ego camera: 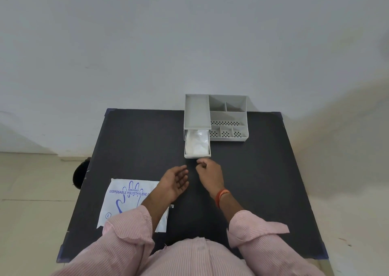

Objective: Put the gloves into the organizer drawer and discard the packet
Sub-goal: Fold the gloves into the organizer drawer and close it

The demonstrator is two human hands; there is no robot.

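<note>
— Where did we find the gloves?

— The crumpled, translucent white plastic gloves point(197, 142) lay inside the pulled-out drawer point(197, 155) of the grey plastic desk organizer point(228, 118), which stood at the far edge of the black rectangular table point(263, 170).

— And the hands?

— We saw the right hand point(210, 173) just in front of the drawer's front panel, its fingers curled loosely inward and pinching nothing that we could make out. The left hand point(175, 181) hung beside it, palm turned up, fingers spread and empty.

— The packet?

— The flat white packet with blue printed lettering and a hand outline point(131, 200) lay on the table's near left part, partly under the left forearm in its pink striped sleeve point(126, 233).

— Anything on the wrist?

— We noted an orange thread band point(221, 195) on the right wrist.
</note>
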